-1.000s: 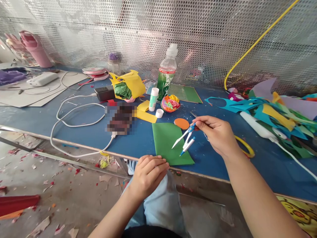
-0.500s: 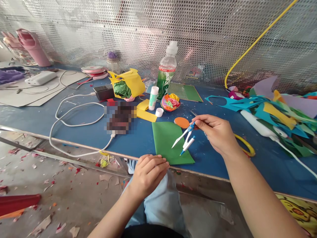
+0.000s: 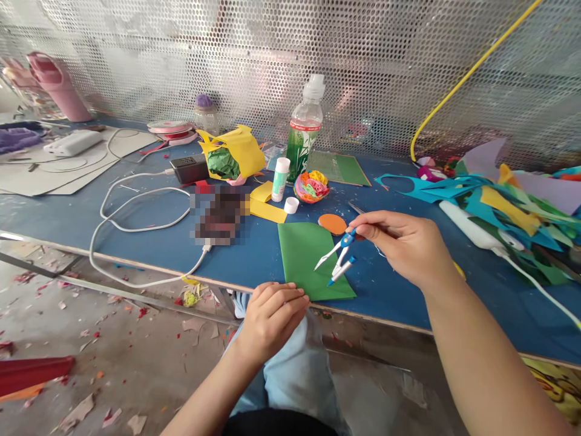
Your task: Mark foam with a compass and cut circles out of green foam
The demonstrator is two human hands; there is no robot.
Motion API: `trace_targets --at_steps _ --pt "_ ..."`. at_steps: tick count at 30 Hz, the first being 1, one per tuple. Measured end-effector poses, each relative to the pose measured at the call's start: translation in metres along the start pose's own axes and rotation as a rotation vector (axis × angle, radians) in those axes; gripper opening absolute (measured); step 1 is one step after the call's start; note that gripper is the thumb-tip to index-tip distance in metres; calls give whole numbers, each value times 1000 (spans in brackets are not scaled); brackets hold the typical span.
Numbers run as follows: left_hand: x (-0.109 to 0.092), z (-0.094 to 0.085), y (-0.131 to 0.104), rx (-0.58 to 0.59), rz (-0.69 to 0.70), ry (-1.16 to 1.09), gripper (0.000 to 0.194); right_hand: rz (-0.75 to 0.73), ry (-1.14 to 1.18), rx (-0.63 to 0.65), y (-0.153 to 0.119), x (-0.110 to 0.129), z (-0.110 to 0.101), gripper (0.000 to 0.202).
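Observation:
Between the thumb and fingers of my right hand (image 3: pixel 402 245) is the top of a blue-and-white drawing compass (image 3: pixel 341 249), with its legs spread. It leans over a green sheet of paper (image 3: pixel 302 251) at the table's front edge; its needle leg points at the middle of the sheet. My left hand (image 3: pixel 276 318) lies with fingers stretched over the sheet's lower left corner; its thumb is hidden. An orange paper disc (image 3: pixel 333 224) rests just behind the sheet. Scissors (image 3: pixel 356 208) lie partly hidden behind my right hand.
Behind the sheet stand a glue stick (image 3: pixel 280 180), its white cap (image 3: pixel 291 206), a bowl of coloured bands (image 3: pixel 311 187) and a green bottle (image 3: pixel 304 139). Left are a blurred phone (image 3: pixel 221 215) and white cable (image 3: pixel 136 192). Paper scraps (image 3: pixel 490 194) pile up at right.
My right hand has shifted slightly right and lower, tilting the compass more. Its needle leg stays over the same part of the green sheet. My left hand has not moved.

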State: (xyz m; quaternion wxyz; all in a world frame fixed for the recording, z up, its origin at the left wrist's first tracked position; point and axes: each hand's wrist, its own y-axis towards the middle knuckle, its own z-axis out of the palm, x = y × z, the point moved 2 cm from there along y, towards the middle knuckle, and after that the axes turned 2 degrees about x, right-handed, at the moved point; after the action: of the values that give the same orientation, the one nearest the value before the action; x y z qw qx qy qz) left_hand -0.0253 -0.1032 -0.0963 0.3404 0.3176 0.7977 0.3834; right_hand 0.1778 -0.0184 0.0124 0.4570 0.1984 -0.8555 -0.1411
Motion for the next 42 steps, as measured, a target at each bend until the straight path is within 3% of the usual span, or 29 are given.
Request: trace_targets --at_steps 6,14,20,25,31,37,42 --pt "0 1 -1 4 3 -2 20 -285 -181 94 -12 38 5 8" --pt "0 1 -1 -2 -7 -15 20 -492 -317 125 -14 58 18 16" --pt "0 0 -1 12 -11 -22 21 -654 -703 95 1 72 29 16" --pt "0 -1 0 17 -9 -18 22 -652 -924 81 13 75 33 16" --pt "-1 -2 0 25 -10 -23 22 -525 -1033 145 22 66 26 15" --pt "0 0 -2 18 -8 -28 22 -446 -1109 188 16 58 11 20" --pt "0 0 -3 10 -7 -29 21 -466 -1143 259 4 55 0 26"
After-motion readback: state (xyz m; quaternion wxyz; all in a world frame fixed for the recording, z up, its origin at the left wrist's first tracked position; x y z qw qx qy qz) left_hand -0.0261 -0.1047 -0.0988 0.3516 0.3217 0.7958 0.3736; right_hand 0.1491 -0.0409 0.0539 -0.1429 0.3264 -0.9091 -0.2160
